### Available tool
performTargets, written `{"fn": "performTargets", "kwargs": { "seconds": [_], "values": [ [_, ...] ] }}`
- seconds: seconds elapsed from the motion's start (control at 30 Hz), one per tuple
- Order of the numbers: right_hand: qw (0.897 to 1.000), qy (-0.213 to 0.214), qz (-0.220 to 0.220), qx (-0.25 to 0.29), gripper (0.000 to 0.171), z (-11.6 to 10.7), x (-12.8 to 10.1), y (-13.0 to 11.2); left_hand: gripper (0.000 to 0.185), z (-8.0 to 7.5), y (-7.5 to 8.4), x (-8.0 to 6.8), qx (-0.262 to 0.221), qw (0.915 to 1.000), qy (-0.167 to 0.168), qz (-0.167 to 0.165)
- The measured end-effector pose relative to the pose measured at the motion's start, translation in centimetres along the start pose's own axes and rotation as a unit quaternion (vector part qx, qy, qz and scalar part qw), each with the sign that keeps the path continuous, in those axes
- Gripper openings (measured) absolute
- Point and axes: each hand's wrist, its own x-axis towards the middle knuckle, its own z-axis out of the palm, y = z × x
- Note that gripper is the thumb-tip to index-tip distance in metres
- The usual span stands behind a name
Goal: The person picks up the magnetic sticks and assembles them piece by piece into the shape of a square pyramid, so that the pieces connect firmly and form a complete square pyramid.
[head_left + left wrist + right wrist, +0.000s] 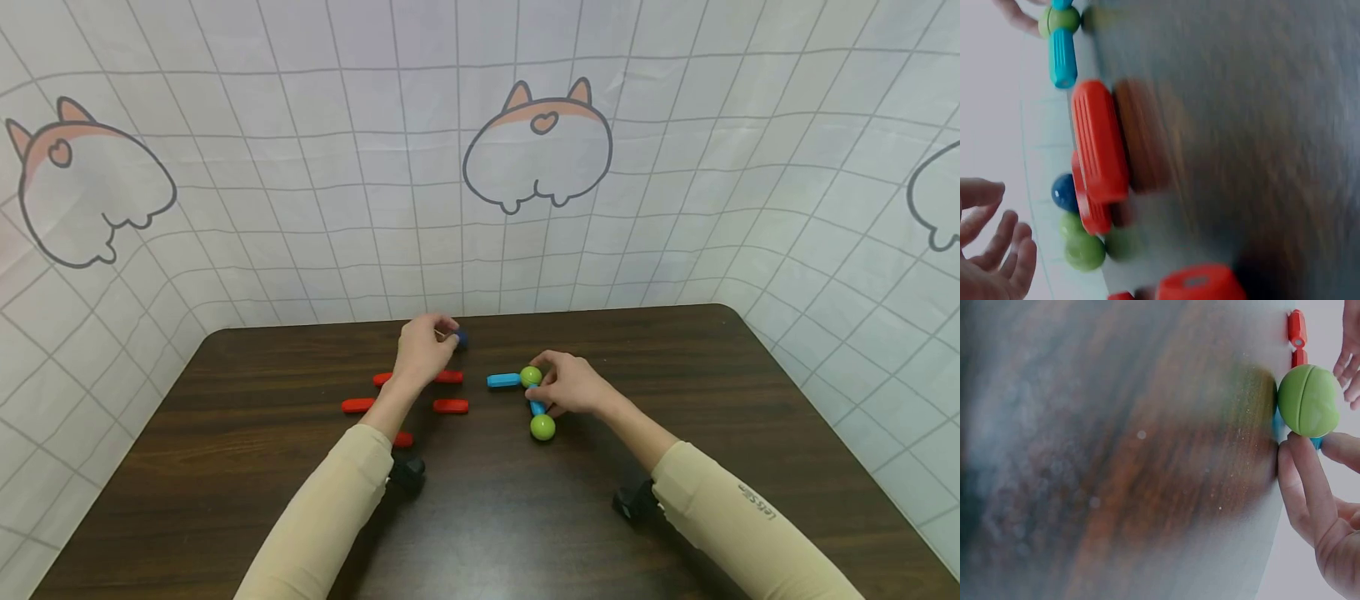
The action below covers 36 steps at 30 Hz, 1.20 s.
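My right hand [573,383] pinches a short blue stick [537,407] between thumb and fingers. A green ball [543,427] sits at its near end and another green ball [531,377] at its far end. From the far ball a second blue stick [503,380] points left. In the right wrist view the near green ball [1309,400] partly covers the pinched stick. Farther back, my left hand [425,350] hovers by a dark blue ball [462,338]. The left wrist view shows its fingers [999,240] loosely bent with nothing between them, apart from the blue ball [1064,192].
Several red sticks lie around and below my left forearm, among them one red stick [451,407] on its right and another red stick [358,406] on its left. Green balls [1085,252] stand beyond them in the left wrist view. A patterned curtain [375,167] surrounds the dark wooden table [480,533].
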Motion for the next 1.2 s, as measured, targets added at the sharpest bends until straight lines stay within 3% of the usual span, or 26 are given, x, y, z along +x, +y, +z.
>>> {"fn": "performTargets", "kwargs": {
  "seconds": [0.2, 0.5, 1.0, 1.2],
  "values": [
    [1.000, -0.001, -0.001, 0.001, 0.050, -0.1, -0.1, 0.0, 0.022, -1.0, -1.6, 0.5, -0.009, 0.9970, 0.034, -0.069],
    [1.000, -0.003, 0.005, 0.002, 0.051, -0.5, -0.3, -0.1, 0.039, -1.3, -3.3, 0.8, -0.010, 0.9934, 0.005, -0.114],
    [1.000, -0.001, 0.005, -0.003, 0.050, -0.6, -0.5, 0.2, 0.041, -1.0, -4.5, 2.0, -0.012, 0.9880, -0.031, -0.151],
    [1.000, -0.004, 0.009, -0.003, 0.050, -0.6, -0.6, 0.2, 0.036, -1.2, -4.5, 1.8, -0.014, 0.9886, -0.036, -0.145]
  ]
}}
